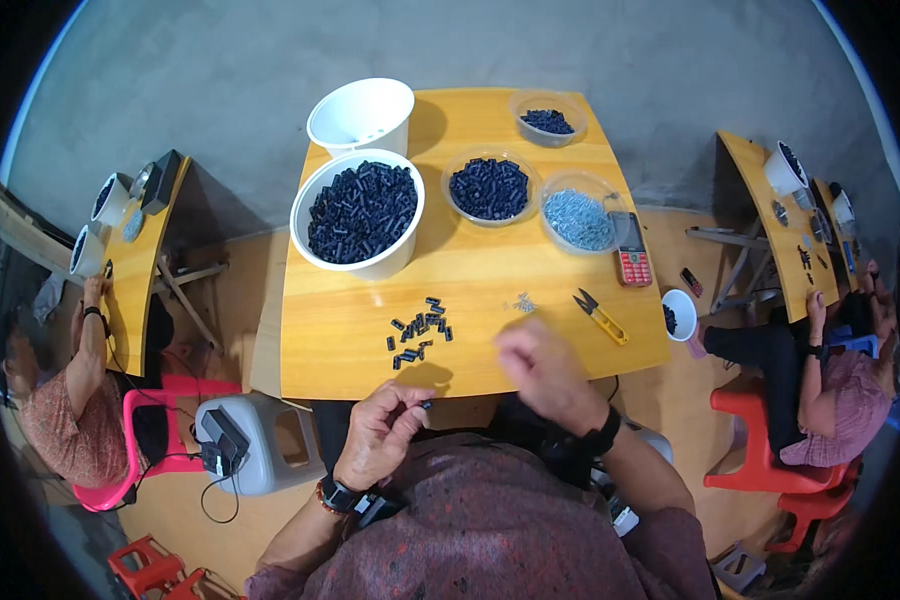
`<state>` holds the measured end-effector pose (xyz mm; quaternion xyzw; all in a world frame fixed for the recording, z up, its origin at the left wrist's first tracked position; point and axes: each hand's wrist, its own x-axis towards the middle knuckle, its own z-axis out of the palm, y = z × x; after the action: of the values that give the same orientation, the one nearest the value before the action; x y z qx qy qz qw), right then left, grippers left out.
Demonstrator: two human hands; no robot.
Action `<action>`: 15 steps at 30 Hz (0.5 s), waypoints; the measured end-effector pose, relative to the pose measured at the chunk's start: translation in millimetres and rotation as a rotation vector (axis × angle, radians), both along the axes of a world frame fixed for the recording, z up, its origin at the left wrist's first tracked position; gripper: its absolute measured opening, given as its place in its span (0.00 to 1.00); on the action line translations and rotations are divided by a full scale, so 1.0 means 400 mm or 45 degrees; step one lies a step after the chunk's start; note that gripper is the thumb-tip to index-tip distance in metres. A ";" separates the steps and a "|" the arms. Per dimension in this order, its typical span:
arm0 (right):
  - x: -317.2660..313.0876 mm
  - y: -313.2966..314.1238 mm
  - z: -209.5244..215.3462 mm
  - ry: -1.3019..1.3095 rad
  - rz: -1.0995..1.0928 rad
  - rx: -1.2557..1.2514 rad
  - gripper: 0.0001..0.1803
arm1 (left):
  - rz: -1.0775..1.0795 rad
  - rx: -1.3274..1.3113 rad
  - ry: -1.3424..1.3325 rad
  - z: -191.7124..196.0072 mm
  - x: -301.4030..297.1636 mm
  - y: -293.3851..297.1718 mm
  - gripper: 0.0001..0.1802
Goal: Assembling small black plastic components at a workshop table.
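Just off the table's near edge, my left hand (382, 425) pinches a small black plastic piece (426, 404) between thumb and fingers. My right hand (540, 368) is over the near edge, to its right; motion blurs its fingers, and whether they hold anything does not show. A loose group of black plastic pieces (420, 330) lies on the yellow table (490, 370) beyond my left hand. Beyond my right hand is a small pile of silvery screws (522, 302). Yellow-handled snips (602, 318) lie to the right, blades pointing away.
A white bucket (358, 265) and a clear bowl (489, 187) hold black pieces. Other containers are a white bucket (360, 110), a screw bowl (578, 220) and a far bowl (548, 120). A red phone (632, 262) leans there. People sit at tables left (95, 400) and right (840, 400).
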<state>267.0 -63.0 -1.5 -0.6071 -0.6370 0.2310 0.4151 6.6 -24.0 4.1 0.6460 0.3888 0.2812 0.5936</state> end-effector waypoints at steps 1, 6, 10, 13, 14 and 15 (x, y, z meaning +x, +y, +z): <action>0.031 0.007 -0.008 0.002 -0.003 -0.001 0.07 | -0.003 -0.001 0.002 -0.006 -0.006 0.000 0.06; 0.082 0.051 -0.003 -0.225 -0.222 0.152 0.08 | 0.098 -0.225 -0.053 0.002 -0.005 -0.006 0.07; 0.081 0.058 -0.014 -0.359 -0.173 0.115 0.06 | 0.105 -0.217 -0.055 -0.006 -0.011 -0.003 0.06; 0.089 0.053 -0.034 -0.390 -0.183 0.093 0.03 | 0.129 -0.248 -0.088 -0.017 -0.018 0.004 0.06; 0.092 0.051 -0.038 -0.322 -0.193 0.112 0.03 | 0.135 -0.249 -0.088 -0.021 -0.019 0.007 0.06; 0.094 0.050 -0.041 -0.253 -0.203 0.131 0.03 | 0.147 -0.278 -0.130 -0.025 -0.018 0.010 0.06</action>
<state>304.5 -43.0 -18.0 -0.6537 -0.6358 0.1030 0.3974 -0.8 -19.9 -5.9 0.5391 0.4231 0.3035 0.6620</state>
